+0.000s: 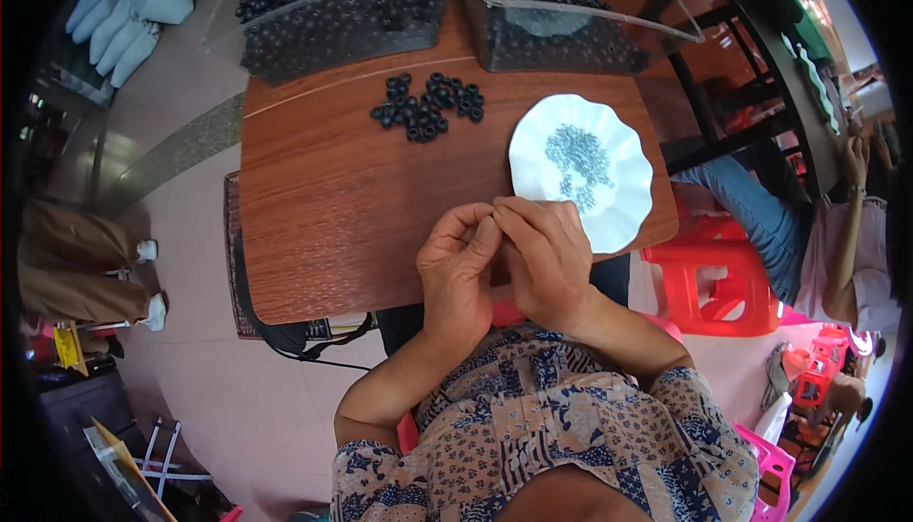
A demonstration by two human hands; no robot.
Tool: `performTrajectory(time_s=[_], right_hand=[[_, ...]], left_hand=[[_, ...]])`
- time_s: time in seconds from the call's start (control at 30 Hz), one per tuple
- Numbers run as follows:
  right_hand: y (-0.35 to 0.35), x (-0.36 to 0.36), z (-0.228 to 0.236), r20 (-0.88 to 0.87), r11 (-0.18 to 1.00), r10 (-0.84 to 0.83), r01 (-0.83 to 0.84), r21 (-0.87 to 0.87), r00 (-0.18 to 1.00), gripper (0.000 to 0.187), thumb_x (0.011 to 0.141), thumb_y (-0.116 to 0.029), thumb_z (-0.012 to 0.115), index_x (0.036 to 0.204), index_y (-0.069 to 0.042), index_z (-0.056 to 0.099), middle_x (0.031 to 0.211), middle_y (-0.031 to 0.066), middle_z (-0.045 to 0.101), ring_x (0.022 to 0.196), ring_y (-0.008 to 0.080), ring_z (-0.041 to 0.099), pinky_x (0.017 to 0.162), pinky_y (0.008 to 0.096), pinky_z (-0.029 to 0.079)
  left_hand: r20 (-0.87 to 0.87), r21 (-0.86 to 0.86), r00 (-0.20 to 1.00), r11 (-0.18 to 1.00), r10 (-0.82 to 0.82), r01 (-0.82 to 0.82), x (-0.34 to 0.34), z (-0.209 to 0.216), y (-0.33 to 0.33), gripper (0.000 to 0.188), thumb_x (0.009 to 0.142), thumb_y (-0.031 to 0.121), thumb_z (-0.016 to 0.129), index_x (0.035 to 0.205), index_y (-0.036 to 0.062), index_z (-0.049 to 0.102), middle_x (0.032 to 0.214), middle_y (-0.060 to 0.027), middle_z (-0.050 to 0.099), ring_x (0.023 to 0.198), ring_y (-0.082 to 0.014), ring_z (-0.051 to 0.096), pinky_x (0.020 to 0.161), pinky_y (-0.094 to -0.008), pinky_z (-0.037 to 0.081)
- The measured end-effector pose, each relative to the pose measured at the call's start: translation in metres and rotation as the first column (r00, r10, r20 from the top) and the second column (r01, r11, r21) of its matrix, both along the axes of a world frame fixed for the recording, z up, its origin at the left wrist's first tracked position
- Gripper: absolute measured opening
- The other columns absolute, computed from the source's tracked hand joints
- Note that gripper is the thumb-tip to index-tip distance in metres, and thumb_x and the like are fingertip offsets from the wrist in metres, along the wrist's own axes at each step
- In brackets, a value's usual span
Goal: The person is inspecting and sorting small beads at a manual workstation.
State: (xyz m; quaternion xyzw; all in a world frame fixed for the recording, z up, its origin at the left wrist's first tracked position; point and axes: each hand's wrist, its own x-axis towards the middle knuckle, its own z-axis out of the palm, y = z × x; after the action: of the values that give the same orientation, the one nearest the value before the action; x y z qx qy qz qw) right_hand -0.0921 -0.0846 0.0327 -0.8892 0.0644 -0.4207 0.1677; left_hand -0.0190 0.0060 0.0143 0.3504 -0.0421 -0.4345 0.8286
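My left hand (459, 270) and my right hand (549, 258) meet at the near edge of the wooden table, fingertips pinched together. Whatever lies between the fingertips is too small or hidden to make out. Just beyond my right hand sits a white plate (628, 165) with a wavy rim. A patch of small, clear, shiny pieces (578, 163) lies on it. Farther off, toward the table's middle, is a loose pile of black ring-shaped beads (423, 108).
Two clear plastic bins, one at the far left (352, 32) and one at the far right (561, 37), hold many black beads. A red stool (718, 275) stands right of the table (333, 208), near a seated person in jeans (747, 208). Another person in brown trousers (71, 261) stands left.
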Motion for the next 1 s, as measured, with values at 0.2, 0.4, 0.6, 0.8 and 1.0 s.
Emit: performTrajectory(time_s=[0.2, 0.4, 0.6, 0.8, 1.0], right_hand=[[-0.019, -0.012, 0.005, -0.011, 0.970, 0.052, -0.048, 0.240, 0.999, 0.041, 0.064, 0.010, 0.067, 0.104, 0.006, 0.058, 0.088, 0.0153, 0.061, 0.072, 0.0274, 0.058, 0.064, 0.0341, 0.043], [-0.025, -0.024, 0.013, -0.078, 0.959, 0.139, -0.114, 0.259, 0.987, 0.034, 0.071, 0.014, 0.063, 0.103, 0.006, 0.057, 0.085, 0.0148, 0.065, 0.069, 0.0237, 0.060, 0.061, 0.0295, 0.045], [-0.026, -0.023, 0.018, -0.092, 0.956, 0.148, -0.118, 0.270, 0.985, 0.025, 0.073, 0.013, 0.063, 0.097, 0.005, 0.059, 0.081, 0.0136, 0.065, 0.064, 0.0224, 0.057, 0.058, 0.0289, 0.043], [-0.031, -0.020, 0.012, -0.072, 0.957, 0.143, -0.120, 0.263, 0.987, 0.023, 0.073, 0.011, 0.064, 0.095, 0.005, 0.060, 0.079, 0.0129, 0.064, 0.063, 0.0226, 0.056, 0.057, 0.0292, 0.043], [-0.030, -0.017, 0.007, -0.049, 0.957, 0.186, -0.169, 0.236, 0.981, 0.024, 0.071, 0.012, 0.065, 0.094, 0.006, 0.060, 0.076, 0.0130, 0.062, 0.060, 0.0231, 0.055, 0.054, 0.0300, 0.041]], left_hand=[[0.565, 0.066, 0.806, 0.965, 0.174, -0.255, 0.077, 0.037, -0.014, 0.015, 0.083, 0.003, 0.064, 0.097, -0.0013, 0.060, 0.088, -0.0069, 0.063, 0.076, -0.0124, 0.060, 0.069, -0.0241, 0.049], [0.976, -0.176, -0.003, 0.772, 0.219, -0.610, 0.222, 0.078, -0.062, 0.018, 0.078, 0.007, 0.066, 0.096, 0.0039, 0.064, 0.081, -0.0019, 0.062, 0.067, -0.0102, 0.054, 0.064, -0.0250, 0.046], [0.911, -0.051, -0.272, 0.568, -0.311, -0.822, 0.291, 0.078, -0.081, 0.018, 0.081, 0.019, 0.067, 0.093, 0.0063, 0.067, 0.088, -0.0093, 0.068, 0.078, -0.0230, 0.063, 0.070, -0.0322, 0.049], [0.704, -0.465, -0.684, 0.603, -0.191, -0.648, 0.256, 0.065, -0.066, 0.013, 0.078, 0.011, 0.068, 0.090, 0.0069, 0.067, 0.087, -0.0070, 0.066, 0.080, -0.0229, 0.060, 0.070, -0.0324, 0.048], [0.947, 0.221, -0.048, 0.752, -0.318, -0.620, 0.199, 0.007, -0.034, 0.012, 0.075, 0.010, 0.070, 0.086, 0.0077, 0.068, 0.084, -0.0060, 0.065, 0.083, -0.0216, 0.059, 0.076, -0.0356, 0.046]])
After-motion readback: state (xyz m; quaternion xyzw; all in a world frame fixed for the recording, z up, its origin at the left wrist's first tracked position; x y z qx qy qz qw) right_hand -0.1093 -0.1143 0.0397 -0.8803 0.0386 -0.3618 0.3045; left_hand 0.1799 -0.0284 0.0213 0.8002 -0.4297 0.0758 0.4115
